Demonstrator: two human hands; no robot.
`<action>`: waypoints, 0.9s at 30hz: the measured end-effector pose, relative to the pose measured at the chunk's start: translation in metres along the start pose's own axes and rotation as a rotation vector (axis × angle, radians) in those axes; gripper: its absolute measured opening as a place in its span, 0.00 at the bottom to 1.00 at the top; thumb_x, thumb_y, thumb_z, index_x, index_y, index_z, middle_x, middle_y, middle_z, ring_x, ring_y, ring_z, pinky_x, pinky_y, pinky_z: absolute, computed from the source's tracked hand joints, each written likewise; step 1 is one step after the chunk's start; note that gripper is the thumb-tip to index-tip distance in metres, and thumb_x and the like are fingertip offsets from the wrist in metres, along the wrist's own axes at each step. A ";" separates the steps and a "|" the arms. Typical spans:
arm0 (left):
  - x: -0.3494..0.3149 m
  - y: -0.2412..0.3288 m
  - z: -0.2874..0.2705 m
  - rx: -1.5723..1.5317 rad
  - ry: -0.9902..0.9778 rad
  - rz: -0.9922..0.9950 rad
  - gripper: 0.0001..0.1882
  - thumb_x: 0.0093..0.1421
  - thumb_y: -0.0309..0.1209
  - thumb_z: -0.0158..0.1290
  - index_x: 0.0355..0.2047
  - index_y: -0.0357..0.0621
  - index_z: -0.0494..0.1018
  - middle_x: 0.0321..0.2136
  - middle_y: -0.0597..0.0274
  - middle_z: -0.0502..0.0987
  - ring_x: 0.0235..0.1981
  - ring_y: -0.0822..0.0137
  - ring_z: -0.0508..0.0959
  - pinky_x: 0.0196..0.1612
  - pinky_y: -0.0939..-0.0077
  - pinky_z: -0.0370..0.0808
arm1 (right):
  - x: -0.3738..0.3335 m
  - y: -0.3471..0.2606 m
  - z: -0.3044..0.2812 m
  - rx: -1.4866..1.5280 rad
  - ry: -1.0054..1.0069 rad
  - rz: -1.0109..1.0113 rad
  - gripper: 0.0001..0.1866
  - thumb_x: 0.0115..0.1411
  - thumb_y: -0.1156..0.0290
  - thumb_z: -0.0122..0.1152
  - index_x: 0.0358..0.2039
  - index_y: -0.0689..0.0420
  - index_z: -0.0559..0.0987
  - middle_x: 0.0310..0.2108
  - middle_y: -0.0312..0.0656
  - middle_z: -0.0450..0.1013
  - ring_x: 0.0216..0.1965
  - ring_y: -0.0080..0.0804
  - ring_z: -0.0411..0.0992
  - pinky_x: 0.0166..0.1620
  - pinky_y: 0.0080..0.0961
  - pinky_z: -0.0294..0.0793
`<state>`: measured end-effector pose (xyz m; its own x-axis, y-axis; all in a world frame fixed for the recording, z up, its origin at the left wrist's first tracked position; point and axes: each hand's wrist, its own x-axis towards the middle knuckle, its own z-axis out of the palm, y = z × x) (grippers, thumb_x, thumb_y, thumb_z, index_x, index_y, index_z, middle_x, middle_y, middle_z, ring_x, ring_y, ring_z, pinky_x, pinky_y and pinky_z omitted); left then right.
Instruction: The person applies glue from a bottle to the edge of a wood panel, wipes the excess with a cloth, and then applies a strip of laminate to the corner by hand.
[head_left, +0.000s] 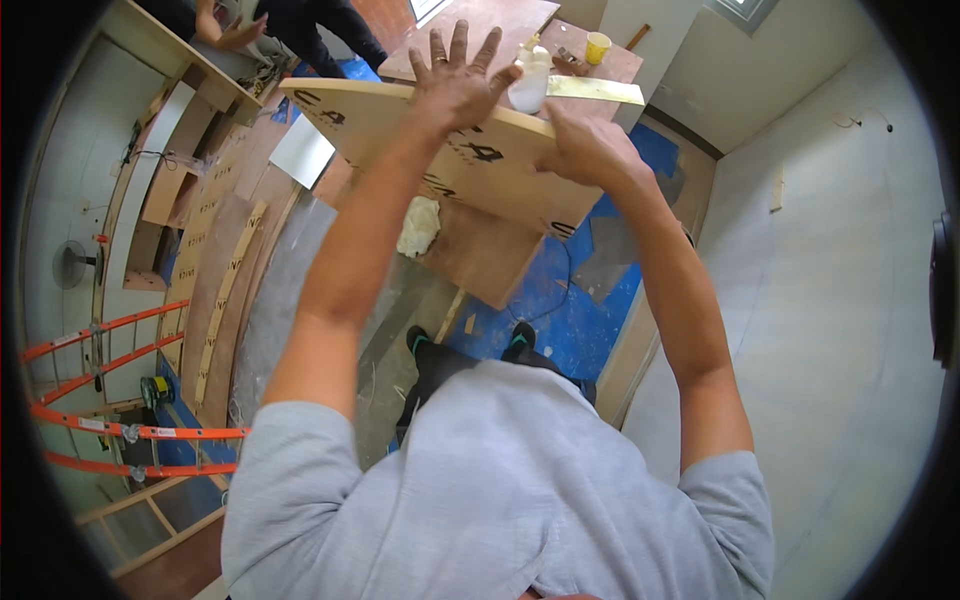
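A wide tan wooden panel (500, 185) with dark printed marks stands tilted on edge in front of me. My left hand (460, 90) rests on its upper edge, fingers spread and stretched out over the far side. Farther right along that edge, my right hand (592, 150) grips the panel, its thumb against the near face. Some of its fingers are hidden. Just beyond the panel, between my hands, a white plastic bottle (530, 82) with a yellowish tip stands on a reddish-brown worktable (500, 28).
A yellow cup (597, 47) and a pale strip (595, 91) lie toward the table's right. Another person's hand (243, 35) shows at upper left. An orange ladder (160, 433) is at left, boards (225, 290) beside it. Blue sheeting (590, 325) covers floor near my feet.
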<state>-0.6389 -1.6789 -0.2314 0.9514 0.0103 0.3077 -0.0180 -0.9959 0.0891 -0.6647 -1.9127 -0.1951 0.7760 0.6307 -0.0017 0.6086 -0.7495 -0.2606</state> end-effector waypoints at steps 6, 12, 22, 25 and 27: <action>0.025 0.036 -0.070 -0.259 0.005 0.057 0.44 0.70 0.72 0.27 0.80 0.70 0.42 0.80 0.49 0.39 0.79 0.36 0.39 0.74 0.27 0.37 | -0.006 0.004 -0.001 0.035 -0.126 0.104 0.43 0.52 0.47 0.78 0.60 0.59 0.71 0.49 0.55 0.80 0.53 0.53 0.79 0.51 0.48 0.78; 0.000 0.049 0.001 -0.099 -0.033 0.044 0.44 0.70 0.72 0.26 0.80 0.69 0.43 0.80 0.49 0.42 0.79 0.38 0.41 0.75 0.31 0.35 | -0.020 0.008 -0.010 0.027 -0.093 0.105 0.40 0.53 0.49 0.77 0.60 0.57 0.73 0.50 0.53 0.81 0.51 0.54 0.79 0.50 0.47 0.79; -0.004 0.043 -0.014 0.028 -0.152 0.079 0.41 0.71 0.70 0.29 0.79 0.71 0.49 0.77 0.48 0.53 0.78 0.38 0.48 0.74 0.31 0.42 | -0.078 0.064 0.102 1.220 0.367 0.049 0.23 0.59 0.74 0.75 0.56 0.59 0.82 0.44 0.41 0.84 0.45 0.20 0.78 0.54 0.27 0.79; 0.008 0.085 -0.064 0.011 -0.072 0.409 0.37 0.75 0.64 0.31 0.75 0.61 0.57 0.76 0.50 0.53 0.74 0.36 0.54 0.73 0.27 0.45 | -0.081 0.054 0.108 1.288 0.430 0.086 0.20 0.62 0.75 0.72 0.55 0.59 0.82 0.43 0.41 0.84 0.45 0.20 0.79 0.53 0.27 0.79; 0.011 0.121 -0.062 -0.152 -0.109 0.412 0.35 0.75 0.62 0.31 0.73 0.59 0.60 0.75 0.48 0.54 0.73 0.35 0.55 0.73 0.26 0.45 | -0.084 0.050 0.106 1.241 0.468 0.109 0.19 0.62 0.75 0.71 0.54 0.59 0.82 0.42 0.42 0.85 0.44 0.20 0.79 0.53 0.27 0.79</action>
<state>-0.6495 -1.7935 -0.1583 0.8820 -0.4019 0.2460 -0.4392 -0.8903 0.1202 -0.7164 -1.9817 -0.3106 0.9464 0.2641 0.1859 0.1805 0.0448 -0.9826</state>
